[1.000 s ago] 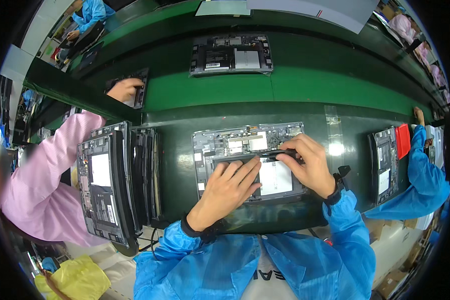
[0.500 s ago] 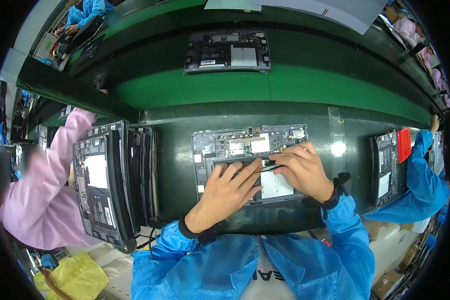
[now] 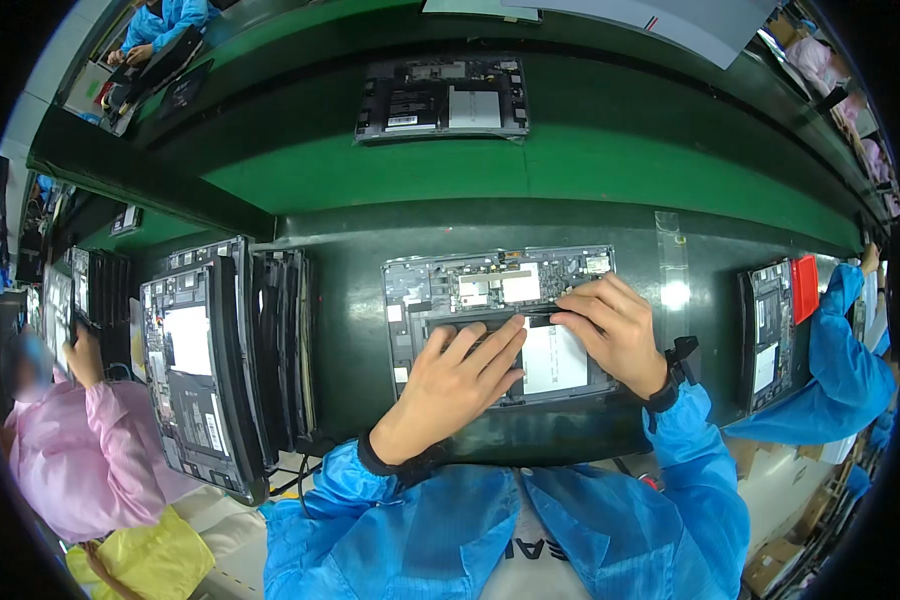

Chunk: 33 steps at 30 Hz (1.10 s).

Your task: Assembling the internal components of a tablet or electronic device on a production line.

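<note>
An opened laptop base lies flat on the dark green bench in front of me, its circuit board and pale battery panel bared. My left hand rests on its lower left part with fingers spread, open. Pinched in my right hand is a thin dark tool that looks like black tweezers. Its tip lies just below the circuit board, close to my left fingertips. My palms and fingers cover part of the laptop's middle.
At left stand several upright laptop bases. Another base lies on the green line beyond the bench. To the right are a laptop base, a red tray and a co-worker's blue sleeve. A pink-sleeved co-worker is at left.
My right hand has shifted slightly, the tweezers now higher and flatter against the laptop. My left hand stays put. The far laptop base has slid left; the pink-sleeved co-worker's arm has drawn back.
</note>
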Motion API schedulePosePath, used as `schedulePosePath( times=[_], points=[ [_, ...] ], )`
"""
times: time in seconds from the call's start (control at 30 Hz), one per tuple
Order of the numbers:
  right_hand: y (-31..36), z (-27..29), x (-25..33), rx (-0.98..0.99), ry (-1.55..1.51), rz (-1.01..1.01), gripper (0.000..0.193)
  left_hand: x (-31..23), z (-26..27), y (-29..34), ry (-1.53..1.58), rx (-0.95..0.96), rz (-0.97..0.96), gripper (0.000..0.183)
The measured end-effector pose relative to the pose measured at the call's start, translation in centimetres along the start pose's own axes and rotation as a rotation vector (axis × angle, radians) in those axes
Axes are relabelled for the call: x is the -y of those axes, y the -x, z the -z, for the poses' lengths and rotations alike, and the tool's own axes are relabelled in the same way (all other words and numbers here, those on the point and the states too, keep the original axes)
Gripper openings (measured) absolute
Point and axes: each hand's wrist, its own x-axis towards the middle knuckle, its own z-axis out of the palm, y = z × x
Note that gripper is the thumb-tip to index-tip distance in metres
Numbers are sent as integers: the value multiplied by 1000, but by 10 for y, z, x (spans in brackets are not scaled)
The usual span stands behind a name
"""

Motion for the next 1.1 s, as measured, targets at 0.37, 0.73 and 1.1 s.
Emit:
schedulePosePath(
  times=[0.37, 0.73, 1.1],
  points=[
    [-1, -2, 0, 2, -1, -13, 18, 1, 1, 1, 25, 4, 5, 46],
    [-4, 0, 2, 14, -20, -67, 17, -4, 3, -2, 28, 30, 56, 48],
    [-25, 29, 20, 265, -82, -498, 21, -1, 3, -1, 22, 6, 51, 46]
  ],
)
